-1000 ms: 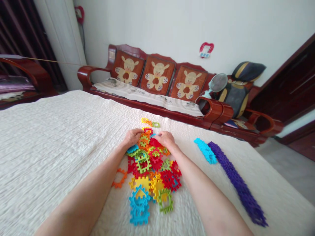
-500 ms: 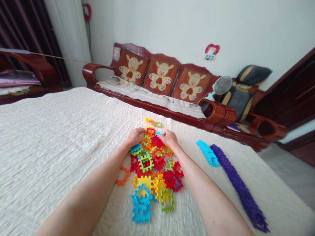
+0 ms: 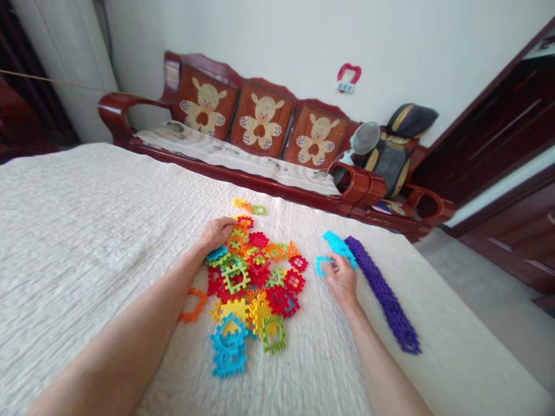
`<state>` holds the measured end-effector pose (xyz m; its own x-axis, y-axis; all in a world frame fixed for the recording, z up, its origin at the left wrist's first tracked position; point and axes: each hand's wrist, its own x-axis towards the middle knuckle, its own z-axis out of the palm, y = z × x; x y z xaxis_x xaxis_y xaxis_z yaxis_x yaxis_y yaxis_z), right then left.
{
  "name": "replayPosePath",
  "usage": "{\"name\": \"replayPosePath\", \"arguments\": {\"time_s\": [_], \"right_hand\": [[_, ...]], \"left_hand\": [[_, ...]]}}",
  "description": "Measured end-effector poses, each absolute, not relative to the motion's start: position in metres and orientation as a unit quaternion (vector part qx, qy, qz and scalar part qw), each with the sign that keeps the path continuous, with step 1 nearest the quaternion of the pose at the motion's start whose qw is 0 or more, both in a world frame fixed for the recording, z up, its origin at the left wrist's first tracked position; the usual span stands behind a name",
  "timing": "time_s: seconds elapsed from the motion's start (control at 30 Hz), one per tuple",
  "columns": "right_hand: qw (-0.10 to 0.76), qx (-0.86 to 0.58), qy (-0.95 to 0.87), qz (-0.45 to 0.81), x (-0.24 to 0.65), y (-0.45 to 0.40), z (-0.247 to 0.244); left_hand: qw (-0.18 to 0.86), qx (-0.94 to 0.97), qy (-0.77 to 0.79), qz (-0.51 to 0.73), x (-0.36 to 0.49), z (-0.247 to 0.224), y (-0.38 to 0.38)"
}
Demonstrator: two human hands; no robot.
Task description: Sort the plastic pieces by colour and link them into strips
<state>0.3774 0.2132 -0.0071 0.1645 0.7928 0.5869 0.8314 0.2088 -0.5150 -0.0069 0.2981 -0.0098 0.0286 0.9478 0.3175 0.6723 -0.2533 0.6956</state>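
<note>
My right hand (image 3: 343,280) pinches a light blue interlocking plastic tile (image 3: 321,266) just to the left of a row of light blue tiles (image 3: 340,247). At the far left edge of a heap of colourful notched tiles, my left hand (image 3: 218,232) has its fingers bent together against a red tile (image 3: 245,222) and orange ones; whether it grips a piece I cannot make out. Within the heap lie a green frame tile (image 3: 236,277), a yellow tile (image 3: 234,310) and a red windowed tile (image 3: 293,281). Blue tiles (image 3: 229,361) lie at its near end.
A long purple row of tiles (image 3: 384,294) stretches along the right side of the quilted white cover (image 3: 108,231). An orange frame tile (image 3: 193,306) lies beside my left forearm. Beyond the cover stand a wooden sofa (image 3: 225,164) and a small fan (image 3: 365,138).
My right hand has moved right, away from the heap, carrying the light blue tile to the light blue row. My left hand stays at the heap. The view has turned right.
</note>
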Motion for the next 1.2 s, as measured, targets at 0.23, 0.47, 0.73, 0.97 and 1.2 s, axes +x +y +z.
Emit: {"name": "replayPosePath", "arguments": {"time_s": [0.23, 0.47, 0.73, 0.97, 1.2], "right_hand": [[0.384, -0.672, -0.632, -0.037, 0.39, 0.18, -0.015], [0.29, -0.75, -0.592, -0.05, 0.37, 0.163, -0.004], [0.322, -0.731, -0.601, -0.032, 0.367, 0.159, -0.005], [0.476, -0.699, -0.529, -0.074, 0.397, 0.187, -0.006], [0.465, -0.692, -0.539, -0.119, 0.414, 0.201, -0.016]], "left_hand": [[0.18, 0.684, 0.594, 0.384, -0.012, -0.019, 0.306], [0.192, 0.671, 0.609, 0.376, -0.013, -0.015, 0.302], [0.187, 0.67, 0.623, 0.357, -0.015, -0.013, 0.302], [0.178, 0.676, 0.633, 0.334, -0.023, -0.019, 0.305], [0.179, 0.686, 0.615, 0.345, -0.032, -0.034, 0.316]]}}
